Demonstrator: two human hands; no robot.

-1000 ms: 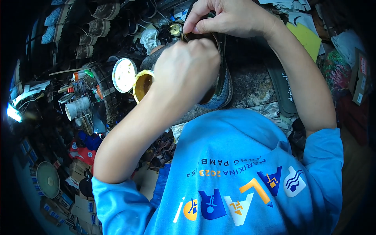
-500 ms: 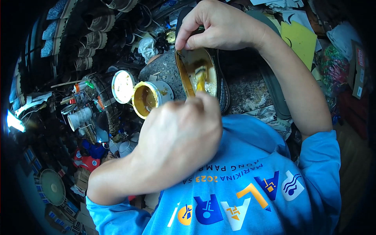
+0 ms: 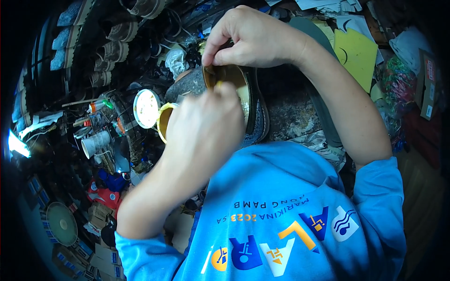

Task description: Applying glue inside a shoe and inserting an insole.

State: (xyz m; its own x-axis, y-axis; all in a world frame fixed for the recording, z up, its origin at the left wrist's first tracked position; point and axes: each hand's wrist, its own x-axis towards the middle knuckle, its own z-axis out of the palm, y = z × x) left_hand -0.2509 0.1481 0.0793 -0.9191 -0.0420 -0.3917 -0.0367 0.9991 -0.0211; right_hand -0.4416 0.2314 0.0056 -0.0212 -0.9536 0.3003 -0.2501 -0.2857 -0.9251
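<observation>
A dark shoe (image 3: 257, 105) with a tan lining lies in front of me, its opening facing up and a pale wet film showing inside. At the far rim of that opening, my right hand (image 3: 248, 40) pinches the edge between thumb and fingers. My left hand (image 3: 206, 119) is closed around a brush (image 3: 219, 85) over the shoe's left side. Only a yellow bit of the brush shows past the knuckles; its bristles are hidden. Just left of this hand is a tub (image 3: 163, 124) with yellowish smears on its rim, partly covered by the hand. Its round white lid (image 3: 146, 108) lies beside it.
Several brown shoe uppers (image 3: 115, 51) stand in a row at upper left. A white cup (image 3: 96, 143) lies among clutter on the left. Yellow paper (image 3: 356, 56) and a cardboard box (image 3: 427, 86) are at right. A grey stone block (image 3: 187, 84) sits behind the tub.
My left hand has moved up and left with the brush, now hiding most of the brush and the tub. The shoe and my right hand have shifted slightly left.
</observation>
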